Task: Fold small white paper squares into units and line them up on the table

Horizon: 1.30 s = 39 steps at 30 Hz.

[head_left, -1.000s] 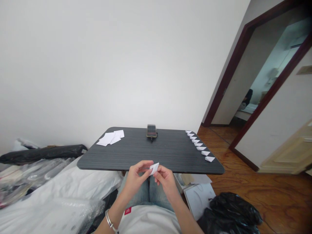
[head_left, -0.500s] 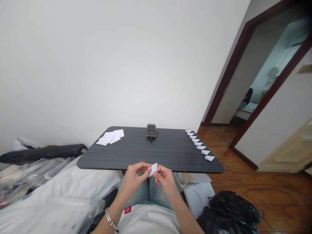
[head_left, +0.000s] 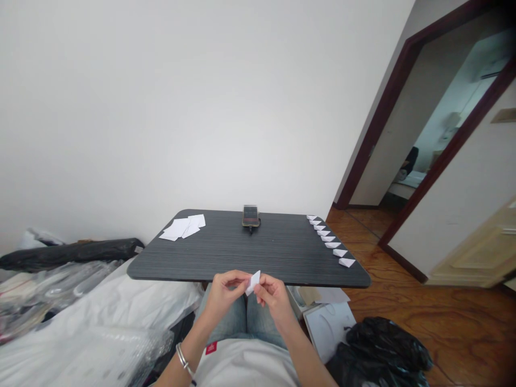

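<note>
Between my two hands, just off the near edge of the dark table (head_left: 242, 258), is a small folded piece of white paper (head_left: 253, 282). My left hand (head_left: 229, 290) pinches its left side between thumb and fingers. On the other side, my right hand (head_left: 272, 294) grips the paper's right edge, thumb in front. Loose white paper sheets (head_left: 181, 227) overlap at the table's left end. Along the right edge runs a row of several folded paper pieces (head_left: 332, 244), each with a pointed end.
A phone on a stand (head_left: 250, 216) is at the table's back, near the white wall (head_left: 242, 107). Plastic-wrapped bundles (head_left: 80, 322) lie at left. Black bags (head_left: 382, 349) and a white paper bag (head_left: 330, 328) are on the floor at right, below a doorway.
Both hands and the folded paper have shifted very slightly downward. The sheets and the row of folded pieces have not moved.
</note>
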Each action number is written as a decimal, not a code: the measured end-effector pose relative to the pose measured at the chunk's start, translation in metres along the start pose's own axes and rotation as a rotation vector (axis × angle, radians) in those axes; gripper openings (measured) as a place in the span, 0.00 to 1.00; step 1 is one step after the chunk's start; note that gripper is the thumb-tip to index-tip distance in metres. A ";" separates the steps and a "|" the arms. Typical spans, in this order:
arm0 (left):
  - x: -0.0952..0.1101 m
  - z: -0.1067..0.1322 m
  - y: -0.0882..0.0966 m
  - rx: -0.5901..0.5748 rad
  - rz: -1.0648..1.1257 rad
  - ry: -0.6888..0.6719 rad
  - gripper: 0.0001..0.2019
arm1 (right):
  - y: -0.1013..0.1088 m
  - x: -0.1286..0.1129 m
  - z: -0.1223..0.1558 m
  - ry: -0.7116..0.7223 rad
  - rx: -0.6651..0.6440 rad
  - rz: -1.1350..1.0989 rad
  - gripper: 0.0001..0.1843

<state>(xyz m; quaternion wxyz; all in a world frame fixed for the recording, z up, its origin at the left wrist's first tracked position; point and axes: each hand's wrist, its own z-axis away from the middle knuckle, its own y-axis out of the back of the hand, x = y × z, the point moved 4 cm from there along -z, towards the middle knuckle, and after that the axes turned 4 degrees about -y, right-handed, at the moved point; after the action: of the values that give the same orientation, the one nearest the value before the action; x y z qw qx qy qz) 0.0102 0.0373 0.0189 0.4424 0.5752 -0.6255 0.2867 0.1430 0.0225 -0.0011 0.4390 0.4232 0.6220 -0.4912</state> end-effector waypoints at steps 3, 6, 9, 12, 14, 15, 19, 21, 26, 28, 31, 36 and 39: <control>0.000 0.000 -0.001 0.010 0.017 0.031 0.06 | 0.000 0.000 0.000 -0.004 0.007 0.008 0.15; 0.003 0.000 -0.002 0.012 0.013 0.052 0.06 | 0.001 0.000 -0.001 0.006 0.014 0.027 0.15; 0.002 -0.001 -0.001 0.017 0.032 0.083 0.06 | 0.001 0.001 -0.002 0.014 0.016 0.045 0.16; -0.003 -0.002 -0.001 0.024 0.084 0.118 0.07 | 0.001 0.001 -0.002 0.019 0.013 0.045 0.17; -0.005 -0.002 -0.001 0.025 0.159 0.139 0.09 | 0.001 0.001 -0.002 0.019 0.011 0.030 0.17; -0.006 -0.002 -0.001 0.024 0.207 0.153 0.11 | 0.002 0.001 -0.002 0.018 0.010 0.014 0.17; -0.006 -0.001 -0.003 -0.014 0.335 0.229 0.13 | 0.003 0.005 -0.003 -0.005 -0.029 -0.088 0.18; -0.006 -0.001 -0.004 -0.056 0.353 0.263 0.13 | 0.003 0.008 -0.004 -0.018 -0.060 -0.121 0.18; -0.008 0.001 -0.005 -0.107 0.434 0.369 0.13 | 0.000 0.006 -0.004 -0.008 -0.127 -0.114 0.19; -0.008 0.002 -0.007 -0.142 0.461 0.395 0.15 | -0.001 0.004 -0.003 0.002 -0.148 -0.102 0.20; -0.007 0.003 -0.008 -0.169 0.475 0.378 0.16 | -0.002 0.000 -0.003 0.022 -0.151 -0.095 0.20; -0.008 0.002 -0.007 -0.179 0.382 0.309 0.16 | -0.001 0.000 -0.003 0.023 -0.123 -0.086 0.20; -0.001 -0.001 0.001 -0.121 0.122 0.104 0.14 | 0.003 0.002 -0.004 -0.014 -0.050 -0.092 0.19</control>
<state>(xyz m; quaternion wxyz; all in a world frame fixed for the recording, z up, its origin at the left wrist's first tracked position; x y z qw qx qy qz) 0.0097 0.0387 0.0185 0.4900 0.4924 -0.6517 0.3044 0.1450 0.0275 -0.0034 0.4308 0.3797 0.6496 -0.4982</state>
